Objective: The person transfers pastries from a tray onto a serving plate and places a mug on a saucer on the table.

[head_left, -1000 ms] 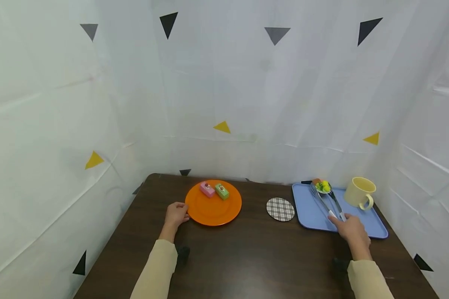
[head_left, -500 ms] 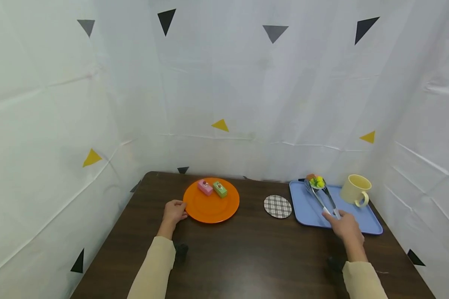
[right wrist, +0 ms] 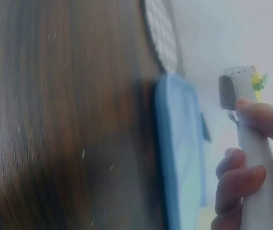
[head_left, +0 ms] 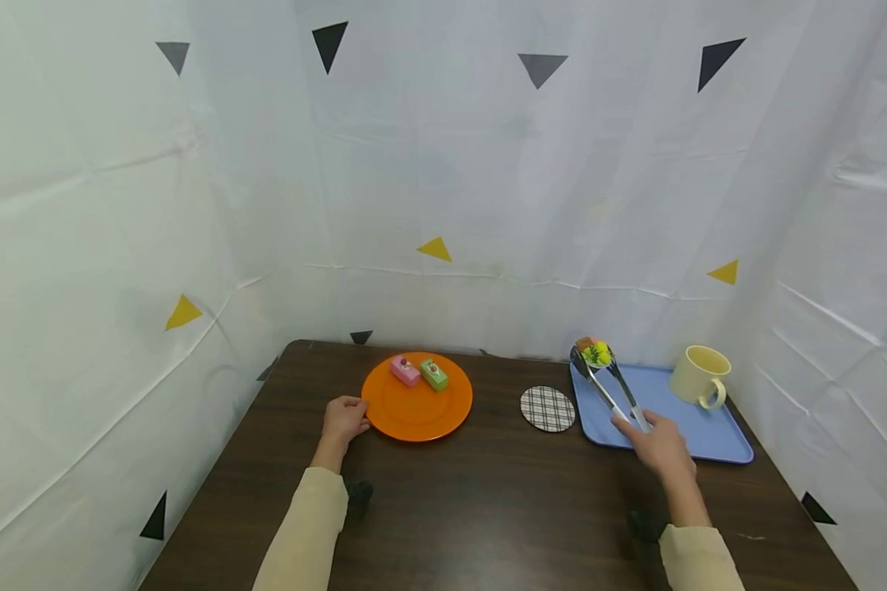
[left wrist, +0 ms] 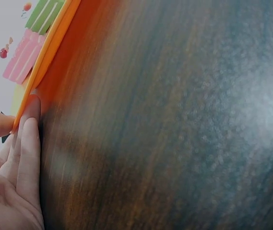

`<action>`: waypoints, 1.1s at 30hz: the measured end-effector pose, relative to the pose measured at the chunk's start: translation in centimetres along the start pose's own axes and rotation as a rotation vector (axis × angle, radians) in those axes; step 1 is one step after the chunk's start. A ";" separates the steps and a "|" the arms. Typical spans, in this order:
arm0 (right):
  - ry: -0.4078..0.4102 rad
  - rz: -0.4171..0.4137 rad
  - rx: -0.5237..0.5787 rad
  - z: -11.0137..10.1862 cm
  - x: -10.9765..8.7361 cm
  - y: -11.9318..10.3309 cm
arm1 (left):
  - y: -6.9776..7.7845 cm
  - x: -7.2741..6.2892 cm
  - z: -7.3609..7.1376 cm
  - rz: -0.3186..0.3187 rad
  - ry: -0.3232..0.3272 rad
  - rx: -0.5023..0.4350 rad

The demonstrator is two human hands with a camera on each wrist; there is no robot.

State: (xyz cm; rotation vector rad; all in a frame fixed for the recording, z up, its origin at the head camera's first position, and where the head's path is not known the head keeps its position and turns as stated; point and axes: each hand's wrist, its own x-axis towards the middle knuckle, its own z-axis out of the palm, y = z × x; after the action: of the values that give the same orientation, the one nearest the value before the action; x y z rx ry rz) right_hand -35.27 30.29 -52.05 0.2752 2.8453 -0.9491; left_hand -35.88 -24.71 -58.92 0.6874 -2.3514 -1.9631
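My left hand (head_left: pixel 344 420) pinches the near-left rim of a round orange plate (head_left: pixel 414 417); in the left wrist view the thumb is above the rim and the fingers (left wrist: pixel 29 153) below it. On the plate lie a pink cake piece (head_left: pixel 405 371) and a green cake piece (head_left: pixel 434 376). My right hand (head_left: pixel 663 449) grips tongs (head_left: pixel 603 395) by their white handles. Between the tong tips is a small food piece (head_left: pixel 596 354) with yellow, green and brown parts. It overlaps the tray's far-left corner in the head view.
A blue tray (head_left: pixel 713 437) lies at the right, with a pale yellow mug (head_left: pixel 699 377) standing on it. Between plate and tray is a round checked coaster (head_left: pixel 548 409). White sheeting with coloured triangles hangs around the dark wooden table (head_left: pixel 473 509).
My right hand has moved left with the tongs and the food piece, from over the tray to its far-left corner. My left hand keeps its hold on the plate's rim.
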 end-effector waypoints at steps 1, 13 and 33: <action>-0.001 -0.016 0.003 0.1 -0.2 -0.3 | 0.1 -0.1 0.0 0.001 0.001 0.003; 0.008 -0.173 0.062 2.7 -1.0 -3.7 | 0.1 0.0 0.1 -0.008 0.003 0.009; -0.048 -0.245 0.057 9.1 -3.3 -9.6 | 0.2 -0.3 0.4 -0.010 0.028 0.015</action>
State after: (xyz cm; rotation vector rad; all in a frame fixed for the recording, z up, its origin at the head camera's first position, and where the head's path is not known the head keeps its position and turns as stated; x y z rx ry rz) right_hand -33.55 16.78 -53.08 -0.0933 2.8573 -1.0647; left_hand -35.77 -24.21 -58.71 0.7247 -2.3532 -1.9285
